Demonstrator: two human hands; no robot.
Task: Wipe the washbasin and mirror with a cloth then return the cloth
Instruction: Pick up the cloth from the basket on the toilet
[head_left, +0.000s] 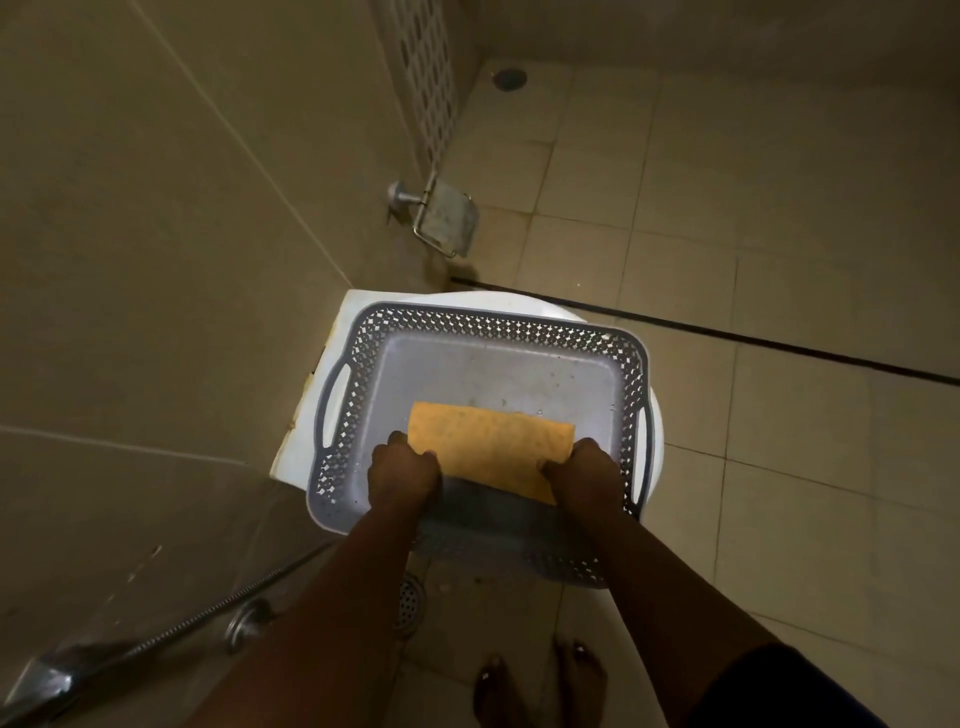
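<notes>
Both hands down in the grey basket (631, 374), left hand (404, 475) pinching the cloth's (493, 447) left end, right hand (581, 475) pinching its right end, fingers curled onto the fabric. Orange cloth stretched flat between the two hands, long axis running hand to hand, far edge lying just beyond the fingertips over the basket floor, neither hand nearer than the other. Judged from this alone: either lifting out or laying back, turning on both ends rising or dropping together; washbasin and mirror nowhere in view.
</notes>
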